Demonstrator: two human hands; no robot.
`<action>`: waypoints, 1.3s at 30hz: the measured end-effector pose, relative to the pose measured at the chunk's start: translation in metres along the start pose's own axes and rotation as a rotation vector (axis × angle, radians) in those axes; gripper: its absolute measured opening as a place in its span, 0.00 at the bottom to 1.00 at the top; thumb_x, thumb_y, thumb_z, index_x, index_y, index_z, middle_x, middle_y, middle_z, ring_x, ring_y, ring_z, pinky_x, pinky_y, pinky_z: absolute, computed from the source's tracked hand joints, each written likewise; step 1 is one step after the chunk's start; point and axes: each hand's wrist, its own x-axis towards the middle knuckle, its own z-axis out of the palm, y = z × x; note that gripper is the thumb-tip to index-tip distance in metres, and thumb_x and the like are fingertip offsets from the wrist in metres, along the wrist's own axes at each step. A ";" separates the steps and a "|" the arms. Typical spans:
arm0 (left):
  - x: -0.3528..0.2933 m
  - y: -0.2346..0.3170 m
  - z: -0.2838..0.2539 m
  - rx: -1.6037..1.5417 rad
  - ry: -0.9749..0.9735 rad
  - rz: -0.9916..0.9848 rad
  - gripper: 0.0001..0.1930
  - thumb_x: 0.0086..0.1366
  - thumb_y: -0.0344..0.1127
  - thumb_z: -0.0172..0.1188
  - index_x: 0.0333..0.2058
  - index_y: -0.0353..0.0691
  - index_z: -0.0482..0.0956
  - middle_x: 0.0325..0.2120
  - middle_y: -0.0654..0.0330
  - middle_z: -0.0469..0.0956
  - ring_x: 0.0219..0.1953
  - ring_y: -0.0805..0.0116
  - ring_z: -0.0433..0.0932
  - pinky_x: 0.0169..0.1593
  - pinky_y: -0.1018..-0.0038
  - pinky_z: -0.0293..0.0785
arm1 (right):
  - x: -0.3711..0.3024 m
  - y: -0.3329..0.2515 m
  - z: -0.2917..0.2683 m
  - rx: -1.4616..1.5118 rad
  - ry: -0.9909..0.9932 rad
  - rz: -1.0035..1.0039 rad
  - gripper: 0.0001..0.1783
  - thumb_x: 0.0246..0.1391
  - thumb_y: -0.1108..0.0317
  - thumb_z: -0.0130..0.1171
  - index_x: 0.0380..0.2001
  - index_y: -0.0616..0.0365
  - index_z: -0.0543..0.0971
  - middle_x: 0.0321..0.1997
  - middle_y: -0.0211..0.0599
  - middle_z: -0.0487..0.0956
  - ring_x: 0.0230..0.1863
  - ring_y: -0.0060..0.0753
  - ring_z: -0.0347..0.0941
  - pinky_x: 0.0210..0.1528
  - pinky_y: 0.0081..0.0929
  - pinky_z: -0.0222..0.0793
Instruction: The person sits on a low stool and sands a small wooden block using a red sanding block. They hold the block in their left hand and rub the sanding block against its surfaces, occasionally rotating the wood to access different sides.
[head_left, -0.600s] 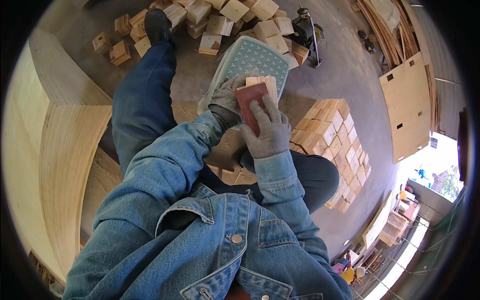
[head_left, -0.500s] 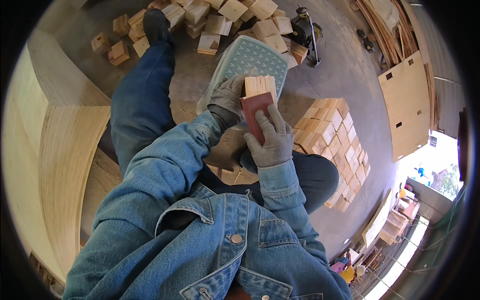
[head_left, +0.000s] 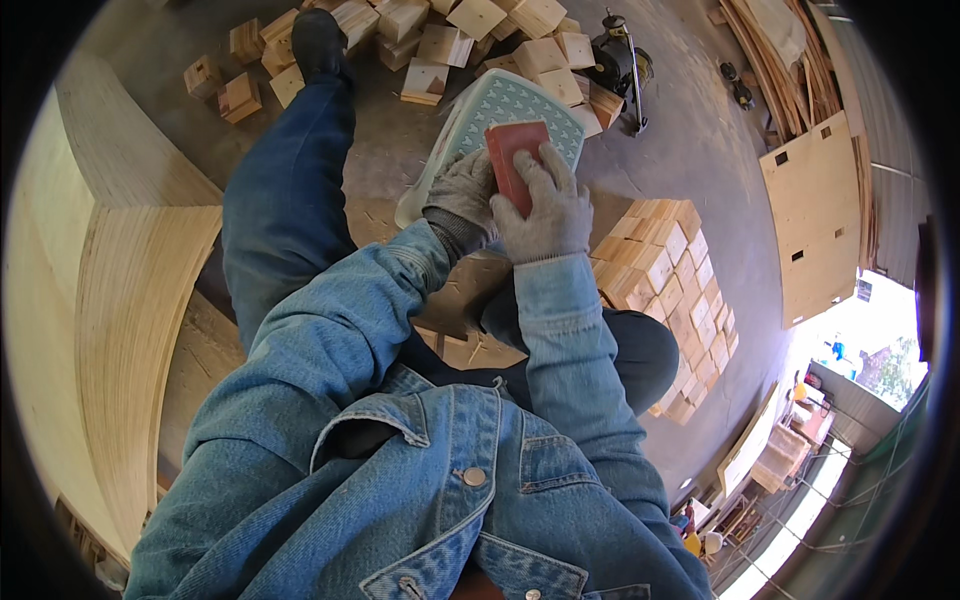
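Note:
My right hand (head_left: 545, 205), in a grey knit glove, presses a red sanding pad (head_left: 512, 160) flat onto a small wooden block that the pad and my hands hide from view. My left hand (head_left: 460, 195), also gloved, is curled around the block from the left side. Both hands are raised over a pale green plastic stool (head_left: 500, 110) that stands on the concrete floor. Denim sleeves cover both forearms.
Loose wooden blocks (head_left: 440, 45) lie scattered ahead, near my boot (head_left: 320, 35). A neat stack of blocks (head_left: 670, 270) sits to the right. A power tool (head_left: 620, 65) rests beyond the stool. A large curved plywood form (head_left: 110, 290) stands at my left, plywood sheets (head_left: 820, 210) at the right.
The red pad has slid forward along the block, away from me, and now covers it; the wooden end seen earlier is hidden. My left hand keeps its grip.

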 end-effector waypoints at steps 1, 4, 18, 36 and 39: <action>0.000 0.001 0.001 -0.014 0.015 -0.008 0.41 0.62 0.54 0.65 0.71 0.50 0.62 0.68 0.53 0.68 0.72 0.52 0.64 0.78 0.53 0.51 | 0.008 0.002 0.003 -0.005 0.000 0.002 0.37 0.45 0.53 0.75 0.63 0.38 0.81 0.74 0.38 0.71 0.66 0.61 0.71 0.67 0.55 0.69; 0.003 -0.005 0.006 -0.043 0.050 0.013 0.42 0.61 0.54 0.66 0.71 0.50 0.61 0.68 0.52 0.68 0.72 0.52 0.64 0.79 0.53 0.50 | 0.013 0.005 0.006 0.014 -0.024 0.027 0.38 0.46 0.53 0.75 0.65 0.38 0.81 0.76 0.38 0.70 0.67 0.61 0.70 0.68 0.55 0.68; -0.003 0.006 -0.008 -0.040 0.117 0.082 0.46 0.53 0.49 0.77 0.67 0.47 0.65 0.61 0.51 0.73 0.66 0.47 0.71 0.73 0.54 0.61 | -0.096 0.016 -0.026 0.046 0.001 0.026 0.38 0.42 0.58 0.78 0.62 0.44 0.83 0.74 0.43 0.71 0.62 0.59 0.72 0.66 0.54 0.69; -0.006 0.003 0.004 0.129 0.195 0.040 0.56 0.44 0.64 0.81 0.67 0.44 0.66 0.62 0.50 0.72 0.66 0.49 0.72 0.74 0.56 0.63 | 0.053 0.031 0.009 -0.090 0.011 0.138 0.35 0.50 0.53 0.74 0.64 0.41 0.81 0.74 0.41 0.72 0.66 0.59 0.73 0.69 0.52 0.69; -0.005 0.008 -0.002 0.054 0.175 0.044 0.54 0.44 0.58 0.83 0.67 0.44 0.67 0.61 0.50 0.74 0.64 0.48 0.73 0.72 0.55 0.67 | 0.029 0.040 0.010 -0.119 0.088 0.058 0.36 0.50 0.54 0.74 0.64 0.42 0.80 0.74 0.44 0.72 0.67 0.57 0.72 0.69 0.52 0.68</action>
